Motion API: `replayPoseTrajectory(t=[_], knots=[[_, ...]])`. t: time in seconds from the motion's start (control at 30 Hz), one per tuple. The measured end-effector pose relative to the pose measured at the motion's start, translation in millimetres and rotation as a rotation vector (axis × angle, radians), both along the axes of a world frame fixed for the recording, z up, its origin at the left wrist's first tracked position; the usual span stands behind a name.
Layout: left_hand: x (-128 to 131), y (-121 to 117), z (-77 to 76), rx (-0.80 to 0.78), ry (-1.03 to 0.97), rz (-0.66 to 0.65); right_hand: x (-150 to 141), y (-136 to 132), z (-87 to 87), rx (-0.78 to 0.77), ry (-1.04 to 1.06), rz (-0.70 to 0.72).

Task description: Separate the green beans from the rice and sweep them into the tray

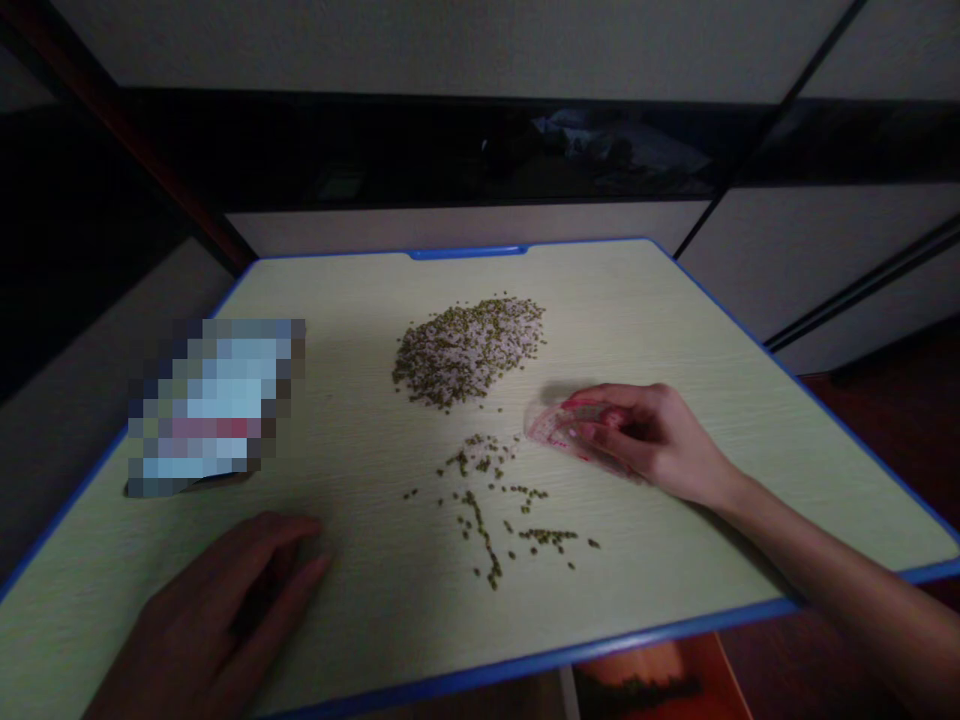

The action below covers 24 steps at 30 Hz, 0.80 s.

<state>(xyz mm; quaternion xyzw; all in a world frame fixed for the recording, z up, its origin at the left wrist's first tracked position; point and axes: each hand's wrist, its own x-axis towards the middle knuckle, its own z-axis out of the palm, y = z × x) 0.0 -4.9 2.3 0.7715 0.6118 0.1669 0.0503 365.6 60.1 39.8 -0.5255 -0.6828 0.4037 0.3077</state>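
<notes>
My right hand [652, 440] is closed on a see-through plastic container [551, 425] with red markings, held low at the table on the right. Its exact shape is partly hidden by my fingers. Just left of it lie scattered small green beans [480, 520], with a few pale grains among them. Farther back is a larger pile [472, 350] of green beans mixed with whitish grains. My left hand [240, 590] rests at the front left, thumb and fingers apart, with nothing held.
A pale wood-grain table [360, 300] with a blue rim carries everything. At its left side lies a blurred-out flat item [217, 400]. Behind stands a cabinet front [450, 50] with a dark glossy band. Under the front edge an orange box [667, 680] shows.
</notes>
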Motion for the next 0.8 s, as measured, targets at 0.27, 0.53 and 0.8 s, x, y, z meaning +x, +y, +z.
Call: replayPoseTrajectory(t=[0.27,0.53,0.8], knots=[[0.5,-1.3,-2.0,-0.008,0.027,0.016,-5.3,-2.0,-0.4,0.076,-0.005,0.13],[0.0,0.5,1.1,-0.014,0.051,0.009,-7.7,-1.0,0.5,0.042,-0.036,0.063],[0.8,0.2,-0.3,-0.02,0.038,0.009,-3.5,-1.1,-3.1,0.024,-0.014,0.0]])
